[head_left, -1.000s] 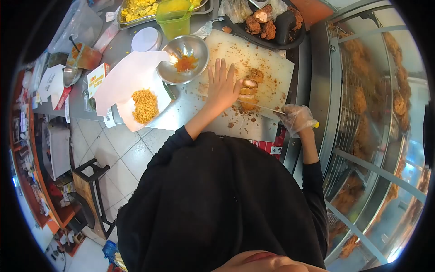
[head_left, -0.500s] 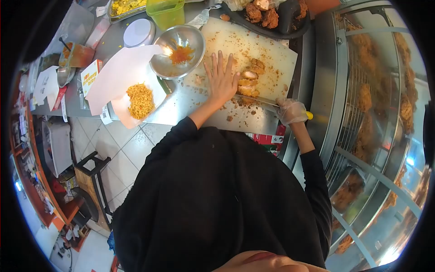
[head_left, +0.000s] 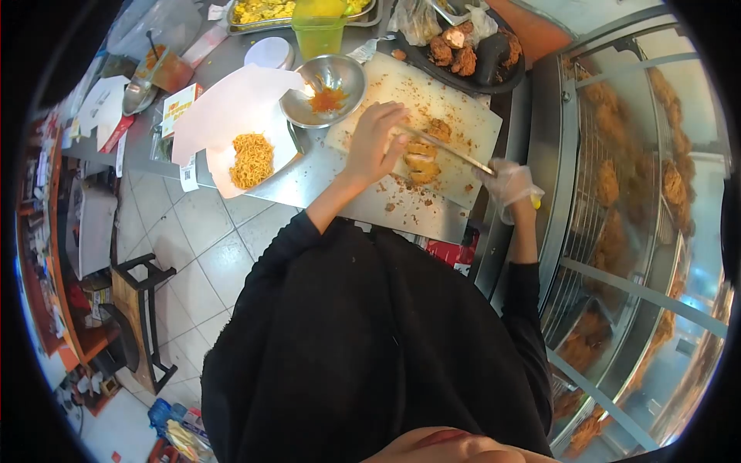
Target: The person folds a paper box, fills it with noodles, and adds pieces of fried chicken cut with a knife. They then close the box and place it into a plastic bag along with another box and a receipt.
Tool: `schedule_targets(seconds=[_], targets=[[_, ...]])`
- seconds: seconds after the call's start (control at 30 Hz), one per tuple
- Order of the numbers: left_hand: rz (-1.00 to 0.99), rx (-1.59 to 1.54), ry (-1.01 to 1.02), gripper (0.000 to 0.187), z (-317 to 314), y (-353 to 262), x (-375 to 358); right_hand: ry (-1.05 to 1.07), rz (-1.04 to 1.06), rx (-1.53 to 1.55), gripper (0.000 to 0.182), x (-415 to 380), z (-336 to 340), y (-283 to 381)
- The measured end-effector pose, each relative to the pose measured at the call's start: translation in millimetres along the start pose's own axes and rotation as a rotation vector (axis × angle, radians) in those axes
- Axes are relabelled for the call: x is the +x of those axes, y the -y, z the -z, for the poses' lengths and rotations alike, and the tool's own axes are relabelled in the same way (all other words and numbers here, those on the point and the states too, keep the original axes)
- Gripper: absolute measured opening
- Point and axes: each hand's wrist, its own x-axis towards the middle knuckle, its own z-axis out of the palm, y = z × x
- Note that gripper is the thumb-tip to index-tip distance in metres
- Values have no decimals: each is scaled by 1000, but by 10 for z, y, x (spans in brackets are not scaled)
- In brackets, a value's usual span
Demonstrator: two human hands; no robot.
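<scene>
On the board, right hand point(head_left: 509, 185) grips knife point(head_left: 451, 150), blade slanting up-left toward left hand point(head_left: 374, 143).

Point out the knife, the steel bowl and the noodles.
knife point(head_left: 451, 151), head view, middle of the blade.
steel bowl point(head_left: 347, 71), head view, bare inner wall.
noodles point(head_left: 252, 160), head view, centre of the pile.

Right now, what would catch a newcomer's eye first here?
The sliced fried chicken on the white cutting board at centre, with the bare left hand beside it and the gloved right hand gripping a long knife over it. Left of that, orange noodles lie on white paper.
</scene>
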Motion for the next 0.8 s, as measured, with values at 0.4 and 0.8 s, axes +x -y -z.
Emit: schedule_targets(seconds=[0.4, 0.8], targets=[[521, 147, -275, 21, 428, -231, -1069, -259, 417, -190, 89, 390, -128, 689], [582, 194, -483, 21, 825, -239, -1213, -415, 520, 32, 61, 677, -552, 636]])
